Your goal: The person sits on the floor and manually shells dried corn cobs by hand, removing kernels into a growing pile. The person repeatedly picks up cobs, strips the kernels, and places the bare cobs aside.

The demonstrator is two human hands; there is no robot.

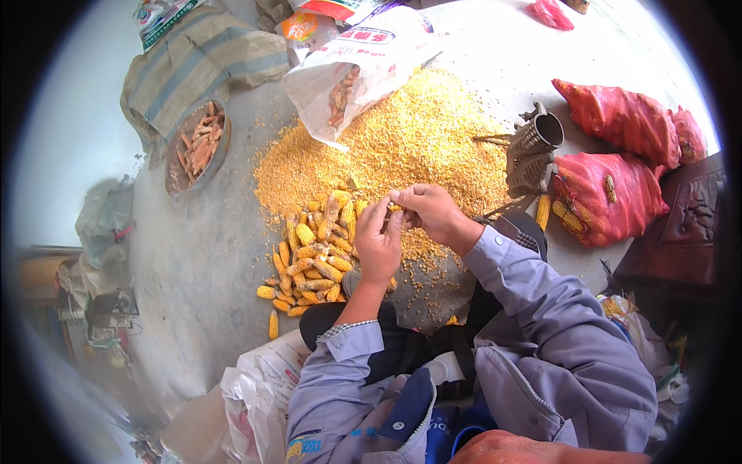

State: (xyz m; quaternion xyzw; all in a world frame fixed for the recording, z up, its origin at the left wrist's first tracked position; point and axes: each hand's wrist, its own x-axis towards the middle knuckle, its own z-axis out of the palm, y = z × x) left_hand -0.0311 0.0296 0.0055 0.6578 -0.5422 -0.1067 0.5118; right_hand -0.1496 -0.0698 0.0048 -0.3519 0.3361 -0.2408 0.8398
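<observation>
My left hand (pixel 378 238) and my right hand (pixel 435 211) meet at the fingertips around a small yellow piece of corn cob (pixel 395 207), mostly hidden by the fingers. Directly beyond them spreads a broad heap of loose corn kernels (pixel 429 139). Beside my left hand lies a pile of dried corn cobs (pixel 313 269), most with kernels on and some with dark, withered ends. To the right of the heap stands a cast-metal corn sheller (pixel 530 153) with a round mouth at its top.
A white woven sack (pixel 388 52) with stripped cobs rests on the heap's far edge. Left stands a basin (pixel 225 148) of stripped cobs, near a striped woven sack (pixel 191 69). Red mesh sacks (pixel 614 200) of corn and dark carved wooden furniture (pixel 675 226) are on the right.
</observation>
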